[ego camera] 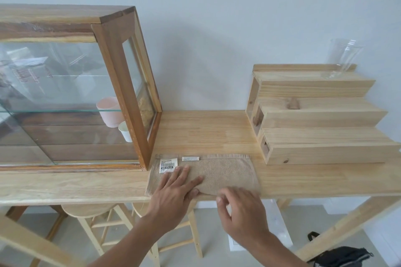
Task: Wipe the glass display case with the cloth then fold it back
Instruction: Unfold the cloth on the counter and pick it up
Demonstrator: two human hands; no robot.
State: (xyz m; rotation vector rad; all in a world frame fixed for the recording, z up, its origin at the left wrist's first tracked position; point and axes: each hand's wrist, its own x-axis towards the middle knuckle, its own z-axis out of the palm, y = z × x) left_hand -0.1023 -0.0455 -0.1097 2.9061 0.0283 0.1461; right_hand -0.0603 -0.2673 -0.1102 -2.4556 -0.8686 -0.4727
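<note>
A beige cloth (225, 171) with a white barcode label lies flat on the wooden counter (206, 134), just right of the glass display case (65, 84). My left hand (175, 191) rests flat on the cloth's near left part, fingers spread. Over the cloth's near right edge, at the counter's front lip, my right hand (240, 210) has its fingers curled; whether it pinches the edge is unclear. The case has a wooden frame and glass panes, with a pink cup and a white cup inside.
A stepped wooden riser (321, 119) stands at the right of the counter with a clear glass (340, 58) on its top step. Wooden stools (93, 212) sit below the counter. A black bag (342, 256) lies on the floor at lower right.
</note>
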